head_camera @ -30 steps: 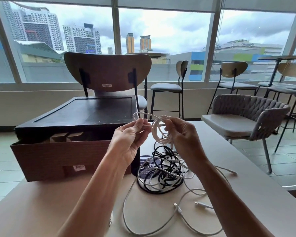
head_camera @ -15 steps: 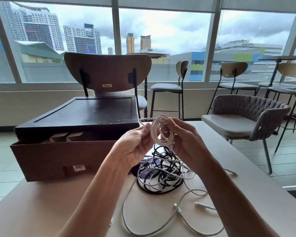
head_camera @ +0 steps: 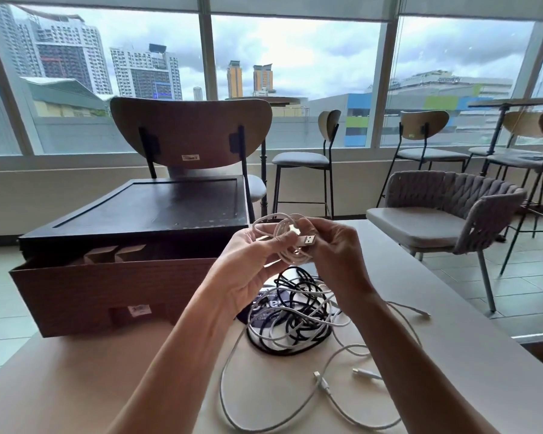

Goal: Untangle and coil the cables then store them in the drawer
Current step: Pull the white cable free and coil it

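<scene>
The pale bench [head_camera: 76, 386] fills the lower part of your view. On its left side stands a dark cabinet [head_camera: 157, 208]. Its brown drawer [head_camera: 107, 292] is pulled out toward you, open at the top, with cardboard dividers showing inside. Behind the cabinet rises a wooden-backed chair [head_camera: 188, 130]. Just right of the drawer's front, a tangle of black and white cables [head_camera: 295, 321] lies heaped on the bench, partly over a dark printed card [head_camera: 264, 306]. In front of the heap a loose white cable [head_camera: 323, 385] sprawls in wide loops, its small connectors lying near your right forearm. Your hands are raised together above the tangle, near the cabinet's front right corner. Your left hand [head_camera: 248, 270] is turned palm up, fingers curled round the loops of a small white coil [head_camera: 282, 230]. Your right hand [head_camera: 336, 249] grips the coil's other side, fingers bent over it. The coil's metal USB plug [head_camera: 308, 241] juts out between the two hands, beside your right thumb.
</scene>
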`<control>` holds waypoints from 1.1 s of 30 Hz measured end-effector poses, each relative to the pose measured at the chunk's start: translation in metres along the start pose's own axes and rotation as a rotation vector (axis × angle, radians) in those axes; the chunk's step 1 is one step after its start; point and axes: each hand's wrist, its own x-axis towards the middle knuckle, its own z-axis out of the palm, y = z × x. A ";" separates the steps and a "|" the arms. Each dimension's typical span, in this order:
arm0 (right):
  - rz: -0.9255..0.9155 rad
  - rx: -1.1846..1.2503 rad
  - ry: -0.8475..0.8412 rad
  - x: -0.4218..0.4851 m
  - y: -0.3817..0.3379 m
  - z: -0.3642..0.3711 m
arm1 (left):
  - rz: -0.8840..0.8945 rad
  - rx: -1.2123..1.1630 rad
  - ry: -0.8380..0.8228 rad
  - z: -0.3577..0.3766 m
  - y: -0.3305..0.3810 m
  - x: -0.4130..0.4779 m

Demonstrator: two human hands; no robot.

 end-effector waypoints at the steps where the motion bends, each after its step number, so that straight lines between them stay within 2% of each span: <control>1: 0.010 -0.002 -0.012 0.000 0.000 -0.001 | -0.004 0.018 0.035 0.000 0.000 0.001; 5: 0.077 0.023 -0.108 0.003 0.000 -0.006 | -0.003 -0.021 0.119 -0.005 0.002 0.003; 7: 0.054 0.000 -0.179 0.005 -0.001 -0.010 | 0.023 -0.064 0.172 -0.007 0.001 0.005; 9: -0.065 -0.148 -0.211 0.004 -0.002 -0.013 | 0.056 -0.083 0.202 -0.009 0.000 0.007; 13: -0.282 -0.482 -0.168 0.001 -0.005 -0.009 | 0.079 -0.074 0.211 -0.008 -0.003 0.007; 17: -0.348 -0.657 -0.165 0.002 -0.012 -0.010 | 0.080 -0.081 0.216 -0.006 -0.003 0.007; 21: -0.310 -0.631 -0.148 0.000 -0.018 -0.009 | 0.081 -0.057 0.242 -0.004 -0.002 0.007; 25: -0.239 -0.549 -0.113 0.003 -0.032 -0.018 | 0.138 -0.037 0.356 -0.011 0.006 0.007; 30: -0.240 -0.566 -0.277 0.005 -0.050 -0.035 | 0.193 -0.050 0.408 -0.021 0.014 0.005; 33: -0.163 -0.504 -0.383 0.006 -0.050 -0.044 | 0.246 -0.014 0.440 -0.025 0.013 0.007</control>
